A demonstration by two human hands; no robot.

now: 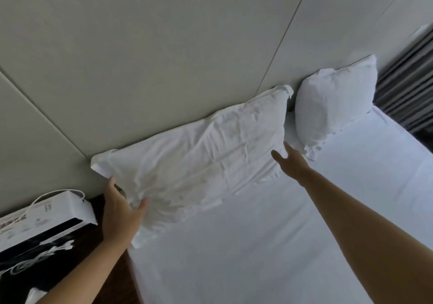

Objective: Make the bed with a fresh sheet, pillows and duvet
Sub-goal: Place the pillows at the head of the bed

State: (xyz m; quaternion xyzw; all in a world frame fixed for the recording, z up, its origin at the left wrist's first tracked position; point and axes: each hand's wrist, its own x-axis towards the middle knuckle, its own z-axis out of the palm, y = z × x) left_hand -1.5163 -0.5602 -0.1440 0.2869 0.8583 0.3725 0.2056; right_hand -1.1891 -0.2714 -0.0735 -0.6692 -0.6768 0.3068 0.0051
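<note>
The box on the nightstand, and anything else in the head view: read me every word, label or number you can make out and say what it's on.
Nothing can be quoted.
White box with a cord handle, beside the bed: dark printed lines and small icons on its side, too small and blurred to read.
Near pillow, far pillow, sheet, wall panels: no text visible.

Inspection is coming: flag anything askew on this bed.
The near pillow lies creased, its corner overhanging the sheet's edge by the left hand. The far pillow stands propped against the wall.
</note>
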